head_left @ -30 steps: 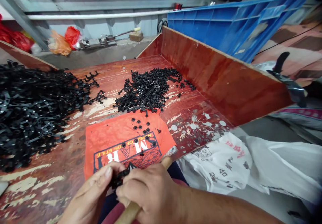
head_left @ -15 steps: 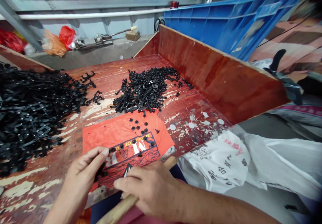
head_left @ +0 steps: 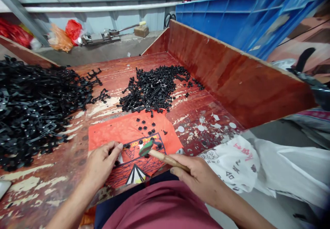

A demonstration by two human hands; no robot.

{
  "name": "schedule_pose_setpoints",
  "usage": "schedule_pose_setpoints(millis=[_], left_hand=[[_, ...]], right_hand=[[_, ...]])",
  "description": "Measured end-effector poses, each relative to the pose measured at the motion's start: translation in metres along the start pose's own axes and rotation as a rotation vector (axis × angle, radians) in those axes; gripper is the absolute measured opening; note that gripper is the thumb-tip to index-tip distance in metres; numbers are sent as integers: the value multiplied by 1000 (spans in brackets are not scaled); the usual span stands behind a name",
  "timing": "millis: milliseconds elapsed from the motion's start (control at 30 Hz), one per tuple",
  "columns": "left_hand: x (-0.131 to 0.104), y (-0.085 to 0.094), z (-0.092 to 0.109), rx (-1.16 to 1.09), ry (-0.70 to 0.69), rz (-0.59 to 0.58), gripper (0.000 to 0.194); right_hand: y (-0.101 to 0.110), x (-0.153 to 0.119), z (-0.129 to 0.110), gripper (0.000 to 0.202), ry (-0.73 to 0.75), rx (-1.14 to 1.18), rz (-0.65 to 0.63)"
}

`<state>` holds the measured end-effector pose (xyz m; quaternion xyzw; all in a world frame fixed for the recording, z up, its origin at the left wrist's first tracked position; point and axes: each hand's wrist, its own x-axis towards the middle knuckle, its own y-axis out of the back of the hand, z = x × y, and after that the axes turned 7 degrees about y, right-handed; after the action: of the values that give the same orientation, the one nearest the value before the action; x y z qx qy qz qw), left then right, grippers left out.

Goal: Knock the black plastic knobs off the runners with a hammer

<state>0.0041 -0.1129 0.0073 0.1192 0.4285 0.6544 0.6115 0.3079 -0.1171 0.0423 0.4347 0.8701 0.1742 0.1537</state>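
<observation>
My right hand point(head_left: 192, 172) grips the wooden handle of a hammer point(head_left: 165, 158). Its green head point(head_left: 145, 148) hangs over an orange printed cloth point(head_left: 103, 133) on the bench. My left hand point(head_left: 104, 160) is at the cloth's left part, thumb and index finger closed together beside small black round parts point(head_left: 126, 146). What lies between those fingertips is too small to make out; something dark shows under the thumb. Several more black button-like parts point(head_left: 144, 127) stand on the cloth. A heap of small black pieces point(head_left: 154, 88) lies just behind it.
A big pile of black linked strips point(head_left: 33, 109) covers the left of the red wooden bench point(head_left: 103, 64). A raised board point(head_left: 232, 74) edges the right side, with a blue crate point(head_left: 219, 26) behind. White sacks point(head_left: 239, 163) lie right. A metal tool point(head_left: 108, 36) rests at the back.
My right hand has swung the hammer up and right, so its green head now shows over the cloth. My left hand has shifted slightly right along the row of black parts.
</observation>
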Motion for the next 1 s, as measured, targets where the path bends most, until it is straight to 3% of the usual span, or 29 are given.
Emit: schedule_pose_setpoints(millis=[133, 333, 600, 767, 1000], left_hand=[[0, 0, 1, 25, -19, 11, 44], [-1, -1, -3, -196, -13, 4, 39], [0, -1, 0, -27, -62, 23, 42], [1, -3, -8, -85, -72, -7, 43], [2, -4, -10, -252, 15, -57, 46]], right_hand=[[0, -1, 7, 24, -36, -5, 13], [-3, 3, 11, 16, -64, -27, 20], [-5, 5, 13, 17, -69, -54, 13], [-2, 7, 10, 23, -72, -79, 6], [0, 12, 6, 32, -5, -31, -30]])
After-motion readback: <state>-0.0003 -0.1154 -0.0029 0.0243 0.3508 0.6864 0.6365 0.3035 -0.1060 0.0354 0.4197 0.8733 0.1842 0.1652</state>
